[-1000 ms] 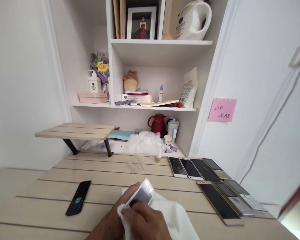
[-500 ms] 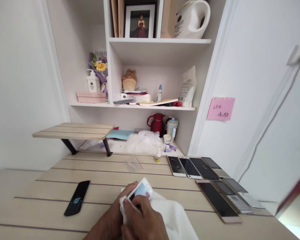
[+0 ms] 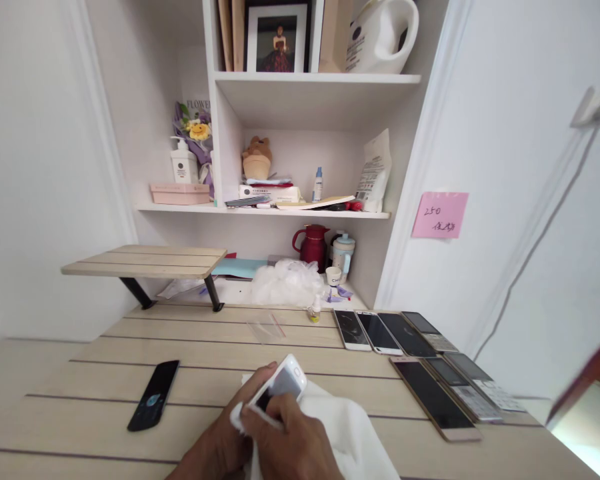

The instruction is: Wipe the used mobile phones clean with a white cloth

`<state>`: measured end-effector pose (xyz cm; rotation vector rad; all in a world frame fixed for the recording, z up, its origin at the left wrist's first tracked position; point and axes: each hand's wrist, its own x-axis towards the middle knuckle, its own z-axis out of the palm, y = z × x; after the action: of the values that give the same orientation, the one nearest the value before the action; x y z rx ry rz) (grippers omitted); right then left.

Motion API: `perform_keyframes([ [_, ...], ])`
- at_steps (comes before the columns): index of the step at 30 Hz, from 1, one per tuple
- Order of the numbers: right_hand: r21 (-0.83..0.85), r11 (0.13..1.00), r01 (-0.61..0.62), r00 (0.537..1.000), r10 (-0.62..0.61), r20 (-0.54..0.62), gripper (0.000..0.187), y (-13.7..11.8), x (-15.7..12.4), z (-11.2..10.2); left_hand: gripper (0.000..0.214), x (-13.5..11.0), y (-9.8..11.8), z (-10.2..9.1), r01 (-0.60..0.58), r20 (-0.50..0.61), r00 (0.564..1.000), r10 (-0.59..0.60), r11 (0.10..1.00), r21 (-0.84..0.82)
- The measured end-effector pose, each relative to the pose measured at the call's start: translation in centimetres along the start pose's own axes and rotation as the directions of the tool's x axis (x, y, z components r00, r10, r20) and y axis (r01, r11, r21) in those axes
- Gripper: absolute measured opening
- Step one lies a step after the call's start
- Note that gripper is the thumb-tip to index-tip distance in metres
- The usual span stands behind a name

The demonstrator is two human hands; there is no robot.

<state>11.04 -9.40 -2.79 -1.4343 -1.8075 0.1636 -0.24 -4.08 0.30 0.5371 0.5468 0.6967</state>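
On the shelf at left, a pump bottle (image 3: 184, 165) stands on a pink box (image 3: 180, 194), contents hidden; the left hand (image 3: 229, 428) keeps a closed grip around a white phone (image 3: 289, 379) above the worktop (image 3: 95, 383); a pot (image 3: 257, 167) holds a plush figure (image 3: 258, 146); a clear bag (image 3: 266, 329) lies flat; the right hand (image 3: 296, 440) pinches white cloth (image 3: 347, 427) against the phone; a small bottle (image 3: 315, 311) shows yellow low down.

White cloth edge (image 3: 237, 417) at the right hand (image 3: 295, 440), slightly farther left than half a second ago
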Motion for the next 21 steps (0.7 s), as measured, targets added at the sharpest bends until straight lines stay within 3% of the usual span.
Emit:
perform_keyframes([
  [1, -0.004, 0.998, 0.061, 0.998, -0.061, -0.021, 0.015, 0.4, 0.2, -0.4, 0.045, 0.0, -0.1, 0.1, 0.038, 0.020, 0.999, -0.037, 0.999, -0.008],
  [3, -0.056, 0.974, 0.220, 0.972, -0.224, -0.065, 0.036, 1.1, 0.6, -1.1, 0.053, 0.1, -0.3, 0.1, 0.094, 0.052, 0.994, -0.092, 0.995, -0.029],
  [5, -0.096, 0.957, 0.274, 0.956, -0.282, -0.081, 0.041, 1.2, 0.7, -1.3, 0.052, 0.2, -0.3, 0.0, 0.096, 0.042, 0.995, -0.094, 0.994, -0.050],
  [9, -0.069, 0.983, 0.168, 0.986, -0.168, -0.004, 0.007, 0.4, 0.3, -0.4, 0.044, 0.2, 0.0, -0.3, 0.069, -0.008, 0.998, -0.070, 0.995, -0.074],
  [11, -0.081, 0.979, 0.189, 0.982, -0.189, 0.011, 0.008, 0.5, 0.3, -0.4, 0.044, 0.2, 0.1, -0.3, 0.067, -0.011, 0.998, -0.068, 0.995, -0.071],
  [14, -0.158, 0.945, 0.287, 0.953, -0.299, -0.057, 0.035, 1.3, 0.8, -1.4, 0.047, 0.2, 0.0, 0.1, 0.084, 0.029, 0.996, -0.083, 0.994, -0.066],
  [16, -0.185, 0.941, 0.284, 0.945, -0.307, -0.112, 0.044, 1.5, 1.0, -1.8, 0.049, 0.1, 0.0, 0.3, 0.083, 0.061, 0.995, -0.079, 0.994, -0.067],
  [18, -0.161, 0.957, 0.242, 0.959, -0.261, -0.107, 0.036, 1.1, 0.8, -1.4, 0.048, 0.1, 0.0, 0.3, 0.073, 0.055, 0.996, -0.070, 0.996, -0.060],
  [21, -0.079, 0.987, 0.141, 0.986, -0.147, -0.080, 0.010, -0.1, 0.2, -0.1, 0.044, 0.2, -0.1, -0.1, 0.065, -0.009, 0.998, -0.065, 0.997, -0.047],
])
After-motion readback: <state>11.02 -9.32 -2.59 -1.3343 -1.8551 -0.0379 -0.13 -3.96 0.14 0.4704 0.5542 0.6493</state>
